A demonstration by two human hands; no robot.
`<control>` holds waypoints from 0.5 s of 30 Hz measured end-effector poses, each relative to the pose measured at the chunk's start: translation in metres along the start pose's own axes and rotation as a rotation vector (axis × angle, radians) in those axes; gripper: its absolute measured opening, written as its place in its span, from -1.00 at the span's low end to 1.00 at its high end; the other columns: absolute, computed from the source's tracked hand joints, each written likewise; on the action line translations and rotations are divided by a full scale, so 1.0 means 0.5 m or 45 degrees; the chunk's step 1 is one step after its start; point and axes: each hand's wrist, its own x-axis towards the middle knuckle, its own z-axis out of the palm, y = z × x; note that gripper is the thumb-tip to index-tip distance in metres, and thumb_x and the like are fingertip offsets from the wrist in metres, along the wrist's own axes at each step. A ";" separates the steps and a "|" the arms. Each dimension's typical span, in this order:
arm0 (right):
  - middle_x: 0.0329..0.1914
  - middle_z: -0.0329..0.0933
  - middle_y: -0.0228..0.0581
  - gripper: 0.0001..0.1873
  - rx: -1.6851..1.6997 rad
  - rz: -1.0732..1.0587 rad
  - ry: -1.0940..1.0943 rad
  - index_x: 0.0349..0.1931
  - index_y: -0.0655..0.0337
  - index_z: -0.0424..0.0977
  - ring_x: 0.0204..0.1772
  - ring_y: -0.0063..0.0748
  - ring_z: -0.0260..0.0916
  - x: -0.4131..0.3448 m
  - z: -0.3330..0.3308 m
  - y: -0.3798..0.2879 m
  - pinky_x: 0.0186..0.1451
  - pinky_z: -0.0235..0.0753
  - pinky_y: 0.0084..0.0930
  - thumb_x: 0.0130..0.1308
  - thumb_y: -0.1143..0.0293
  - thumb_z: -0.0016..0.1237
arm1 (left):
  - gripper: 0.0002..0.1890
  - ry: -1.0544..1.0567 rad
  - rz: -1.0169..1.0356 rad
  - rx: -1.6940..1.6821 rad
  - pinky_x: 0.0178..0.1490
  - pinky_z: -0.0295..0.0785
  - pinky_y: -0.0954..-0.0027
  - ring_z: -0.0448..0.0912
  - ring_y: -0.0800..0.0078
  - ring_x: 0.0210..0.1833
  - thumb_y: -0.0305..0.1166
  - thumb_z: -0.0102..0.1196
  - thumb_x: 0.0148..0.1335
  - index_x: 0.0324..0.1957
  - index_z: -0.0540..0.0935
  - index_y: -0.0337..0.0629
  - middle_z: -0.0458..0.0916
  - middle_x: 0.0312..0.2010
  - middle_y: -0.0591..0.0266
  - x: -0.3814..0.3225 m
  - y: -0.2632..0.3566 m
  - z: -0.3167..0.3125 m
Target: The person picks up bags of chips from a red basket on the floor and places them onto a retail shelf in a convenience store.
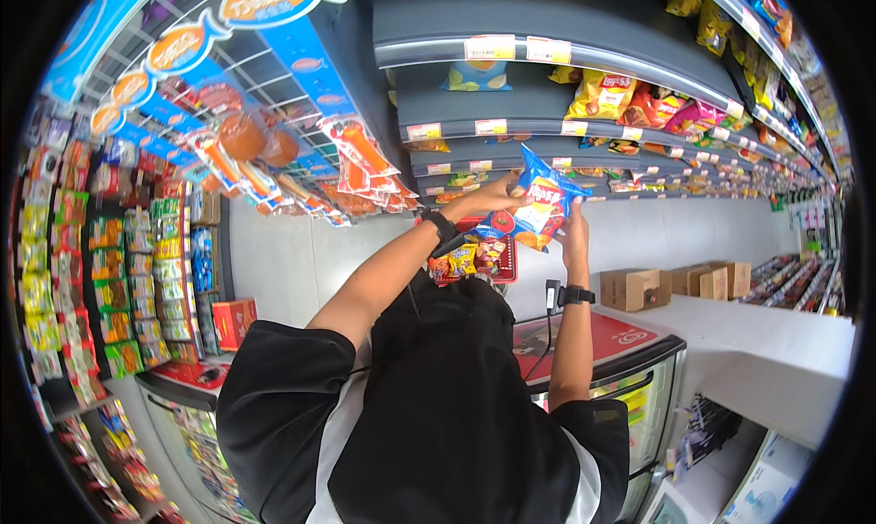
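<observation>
In front of my chest is a blue Lay's chip bag (540, 199), tilted above the floor. The thumb of my left hand (501, 194) presses on the bag's left side. My right hand (575, 229) grips the opposite edge. Below my left hand a blue part with a tomato picture shows; whether it belongs to the same bag or a second one, I cannot tell. Under the bag, close to my body, a red plastic basket (510, 267) contains several snack bags, among them a yellow one (462, 258). My left forearm and the blue bag cover part of the basket.
Dark store shelves (438, 106) ahead carry chip bags, including a yellow Lay's bag (602, 94). A wire rack (274, 79) with hanging packaged snacks juts in at left. Cardboard boxes (633, 289) stand at right. A red-topped freezer (616, 339) is beside my right arm.
</observation>
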 end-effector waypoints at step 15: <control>-0.07 0.50 -0.17 -0.32 -0.069 -0.228 -0.311 0.01 0.34 0.37 0.00 -0.34 0.45 0.042 0.019 -0.122 0.00 0.46 -0.37 0.29 -0.20 -0.19 | -0.14 0.415 0.136 -0.004 0.09 0.39 0.43 0.46 0.36 0.05 -0.02 0.25 0.11 0.26 0.17 -0.43 0.44 0.05 -0.06 -0.046 0.082 0.026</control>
